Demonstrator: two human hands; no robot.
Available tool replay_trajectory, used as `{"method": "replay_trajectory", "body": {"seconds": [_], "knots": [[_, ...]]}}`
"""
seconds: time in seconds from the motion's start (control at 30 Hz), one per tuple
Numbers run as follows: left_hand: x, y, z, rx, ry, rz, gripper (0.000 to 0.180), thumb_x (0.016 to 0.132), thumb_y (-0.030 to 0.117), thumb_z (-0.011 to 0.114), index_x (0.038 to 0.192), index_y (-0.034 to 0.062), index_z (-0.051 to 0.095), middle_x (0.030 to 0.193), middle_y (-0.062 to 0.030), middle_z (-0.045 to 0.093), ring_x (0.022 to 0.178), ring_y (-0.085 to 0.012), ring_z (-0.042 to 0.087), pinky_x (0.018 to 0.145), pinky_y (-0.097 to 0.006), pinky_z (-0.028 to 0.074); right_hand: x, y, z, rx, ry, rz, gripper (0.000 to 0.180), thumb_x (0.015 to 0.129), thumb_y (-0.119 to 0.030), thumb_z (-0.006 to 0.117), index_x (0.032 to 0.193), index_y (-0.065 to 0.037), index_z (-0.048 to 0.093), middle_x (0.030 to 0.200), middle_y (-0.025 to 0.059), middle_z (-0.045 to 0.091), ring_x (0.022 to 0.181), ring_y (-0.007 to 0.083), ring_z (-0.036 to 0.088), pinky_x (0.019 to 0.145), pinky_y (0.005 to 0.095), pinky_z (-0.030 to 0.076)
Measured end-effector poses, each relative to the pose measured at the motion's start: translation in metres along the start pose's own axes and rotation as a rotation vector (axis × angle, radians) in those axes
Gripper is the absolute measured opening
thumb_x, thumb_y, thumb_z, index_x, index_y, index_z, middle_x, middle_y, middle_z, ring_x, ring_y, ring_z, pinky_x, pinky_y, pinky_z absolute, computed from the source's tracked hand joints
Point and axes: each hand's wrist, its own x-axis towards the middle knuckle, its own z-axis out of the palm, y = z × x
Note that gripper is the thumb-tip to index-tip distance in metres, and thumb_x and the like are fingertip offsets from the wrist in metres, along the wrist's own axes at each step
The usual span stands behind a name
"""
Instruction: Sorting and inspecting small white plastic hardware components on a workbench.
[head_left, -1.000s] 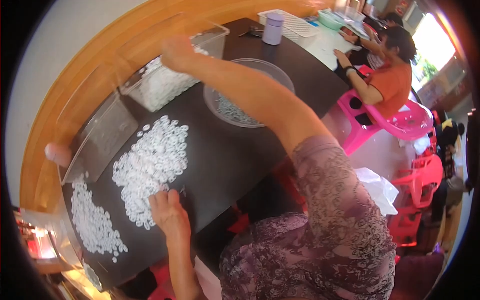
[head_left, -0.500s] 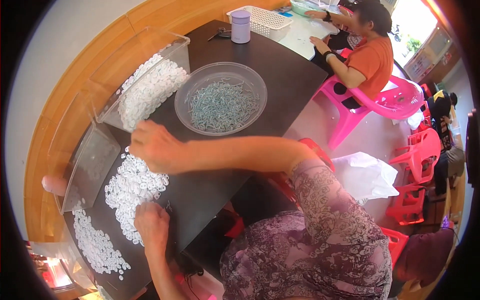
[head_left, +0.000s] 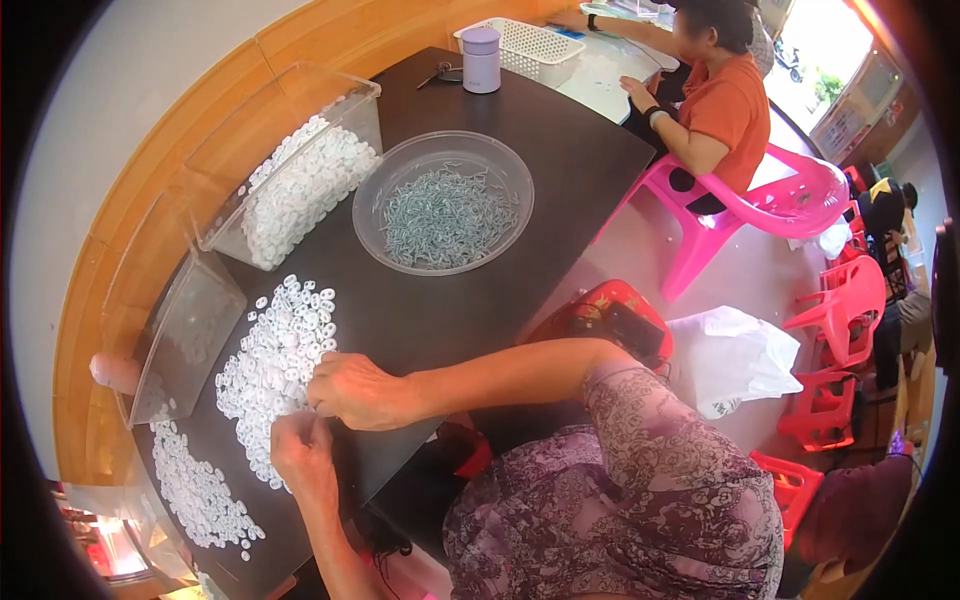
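Note:
My left hand (head_left: 303, 456) is closed in a pinch at the near right edge of a pile of small white oval plastic pieces (head_left: 262, 372), which show holes. Close against its fingertips, my right hand (head_left: 362, 392) is pinched too, over the pile's right side. Whatever the fingers hold is too small or hidden to make out. A second heap of smaller white pieces (head_left: 200, 495) lies to the left. Beyond my hands stands a round clear bowl (head_left: 525, 195) of thin silvery metal pieces (head_left: 445, 218) that look like screws.
One clear bin (head_left: 365, 100) holds many white pieces (head_left: 315, 190); another clear bin (head_left: 215, 285) stands nearer. A lilac flask (head_left: 481, 62), keys (head_left: 437, 72) and a white basket (head_left: 520, 45) are at the far end. Right: a seated co-worker (head_left: 730, 115), pink chair (head_left: 690, 215), white bag (head_left: 735, 360), red stools.
My right hand has come back from the pile's far end to meet my left hand, which has barely moved. The co-worker's far arm has stretched further left.

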Motion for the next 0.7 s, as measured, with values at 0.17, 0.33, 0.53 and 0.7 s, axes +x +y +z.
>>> {"method": "replay_trajectory", "body": {"seconds": [0.17, 0.33, 0.53, 0.7], "knots": [[-0.008, -0.002, -0.010, -0.167, -0.022, -0.275, 0.014, 0.080, 0.010, 0.067, 0.084, -0.0006, 0.059, 0.076, -0.0133, 0.060, 0.069, -0.0229, 0.058, 0.064, -0.034, 0.046, 0.005, -0.009, 0.003, 0.159, -0.112, 0.150, 0.009, 0.074, -0.013, 0.058, 0.073, -0.005, 0.060, 0.074, 0.0151, 0.059, 0.074, 0.0332, 0.057, 0.066, 0.0418, 0.045], [0.001, 0.009, -0.003, -0.295, 0.003, -0.187, 0.008, 0.082, 0.004, 0.063, 0.087, -0.0012, 0.061, 0.076, -0.0029, 0.060, 0.072, -0.0093, 0.054, 0.070, -0.024, 0.045, 0.008, -0.012, -0.021, 0.323, -0.123, 0.330, 0.007, 0.077, -0.004, 0.061, 0.081, 0.000, 0.063, 0.073, 0.0107, 0.063, 0.069, 0.0152, 0.061, 0.063, 0.0286, 0.048], [-0.008, 0.010, 0.000, -0.405, 0.090, -0.163, 0.015, 0.073, 0.002, 0.069, 0.086, 0.0027, 0.061, 0.081, -0.0080, 0.059, 0.073, -0.0187, 0.058, 0.065, -0.029, 0.046, 0.009, -0.014, -0.020, 0.517, -0.181, 0.518, 0.011, 0.080, -0.007, 0.061, 0.080, 0.003, 0.063, 0.072, 0.0053, 0.063, 0.068, 0.0095, 0.057, 0.060, 0.0239, 0.046], [-0.009, 0.006, 0.001, -0.227, 0.170, -0.066, 0.017, 0.071, 0.000, 0.069, 0.086, 0.0032, 0.061, 0.078, -0.0079, 0.058, 0.072, -0.0199, 0.058, 0.063, -0.030, 0.046, 0.011, -0.022, -0.020, 0.520, -0.226, 0.586, 0.011, 0.080, -0.008, 0.061, 0.082, 0.002, 0.064, 0.072, 0.0048, 0.063, 0.067, 0.0083, 0.056, 0.060, 0.0227, 0.045]]}}
